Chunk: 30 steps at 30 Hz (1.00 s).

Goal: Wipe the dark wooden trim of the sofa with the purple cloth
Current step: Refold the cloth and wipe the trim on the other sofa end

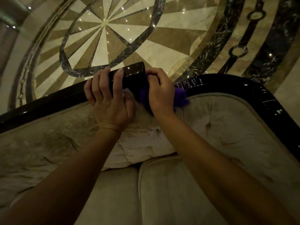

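The sofa [162,184] is sitting near, its glossy dark wooden trim [227,85] curving along the far edge. The left hand [107,101] is gripping a raised trim block; the right hand [159,91] is clenching the soft, light purple cloth [181,99] against it, best bunched in the palm.

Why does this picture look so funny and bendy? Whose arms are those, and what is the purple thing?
There is no machine here. A person wears a camera on their head, looking down, so you see their own two arms reaching out. The wide lens makes everything look curved.

They lean over the back of a beige tufted sofa. Past it, far below, is a shiny patterned marble floor.

The left hand grips a raised block of the dark wooden trim that runs along the sofa's top edge. The right hand holds a purple cloth bunched up, pressing it against that dark wood beside the block. Most of the cloth is hidden under the hand. That is cleaning: wiping the wood.
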Available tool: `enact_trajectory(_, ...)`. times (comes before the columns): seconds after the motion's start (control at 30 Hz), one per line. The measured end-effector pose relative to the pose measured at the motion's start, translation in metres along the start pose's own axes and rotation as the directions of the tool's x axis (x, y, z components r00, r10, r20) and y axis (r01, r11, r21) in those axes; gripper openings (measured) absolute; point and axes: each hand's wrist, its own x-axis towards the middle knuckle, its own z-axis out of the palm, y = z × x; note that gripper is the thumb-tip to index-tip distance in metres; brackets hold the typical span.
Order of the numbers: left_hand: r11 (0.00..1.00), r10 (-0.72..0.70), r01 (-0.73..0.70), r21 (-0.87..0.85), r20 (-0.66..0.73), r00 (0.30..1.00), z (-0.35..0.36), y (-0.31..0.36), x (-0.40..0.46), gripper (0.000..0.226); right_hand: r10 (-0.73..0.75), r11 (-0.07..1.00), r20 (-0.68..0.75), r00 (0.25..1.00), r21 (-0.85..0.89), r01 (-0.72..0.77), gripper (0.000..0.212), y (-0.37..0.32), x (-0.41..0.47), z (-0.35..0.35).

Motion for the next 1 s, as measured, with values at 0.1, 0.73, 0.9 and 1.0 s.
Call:
enact_trajectory(0.1,1.000,0.003,-0.003,0.000,0.002,1.000,0.000,-0.002,-0.001,0.063,-0.033,0.997,0.039,0.999,0.069,0.031,0.022,-0.006,-0.006,0.000)
enact_trajectory(0.73,1.000,0.006,-0.006,0.005,-0.017,1.000,-0.001,-0.001,0.000,0.063,-0.184,0.816,0.131,0.974,-0.531,0.226,0.029,0.010,0.006,-0.010)
enact_trajectory(0.9,0.999,0.036,-0.035,0.028,-0.016,0.999,0.000,-0.004,0.000,0.059,0.232,0.890,0.188,0.954,0.354,-0.287,0.045,-0.032,0.008,0.004)
enact_trajectory(1.0,0.998,0.027,-0.026,0.064,-0.010,1.000,0.002,-0.005,-0.001,0.063,0.049,0.914,0.097,0.994,0.398,-0.084,0.045,-0.038,0.005,0.014)
